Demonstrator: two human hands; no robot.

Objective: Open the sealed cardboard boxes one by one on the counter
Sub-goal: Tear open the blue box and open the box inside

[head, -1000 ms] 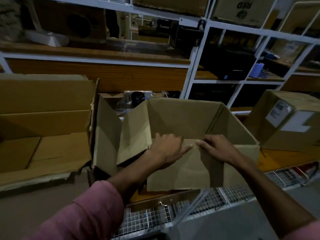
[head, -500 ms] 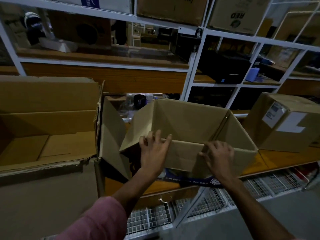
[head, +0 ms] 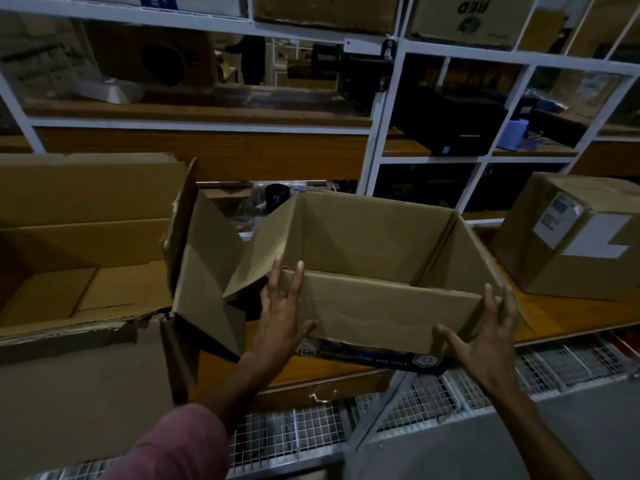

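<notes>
1. a dim storeroom with white metal shelving [head: 377, 133] behind a wooden tabletop [head: 568, 317]; cartons sit on the upper shelves, one printed "red" [head: 471, 15], and dark equipment fills the middle bays.
2. below the tabletop edge runs white wire mesh [head: 561, 365] above a grey floor.
3. the open cardboard box [head: 381, 306] stands at the middle of the tabletop, near its front edge, with its far and side flaps raised and its inside visible.
4. the left hand [head: 280, 313] lies flat against the box's near wall at its left corner, fingers straight and spread, fingertips reaching the top edge; it grasps nothing.
5. the right hand [head: 485, 337] is at the box's near right corner, fingers spread and straight, thumb under the bottom edge of the near wall; the fingers lie against the corner without curling round it.
6. a pink sleeve [head: 180, 445] covers the left forearm.
7. a dark strip with white lettering [head: 381, 358] shows under the box's front edge.
8. to the left, a larger opened box [head: 86, 271] lies with its flaps out, one loose flap [head: 207, 271] hanging between the 2 boxes.
9. to the right, well apart, a sealed box [head: 568, 258] with a white label sits on the tabletop.
</notes>
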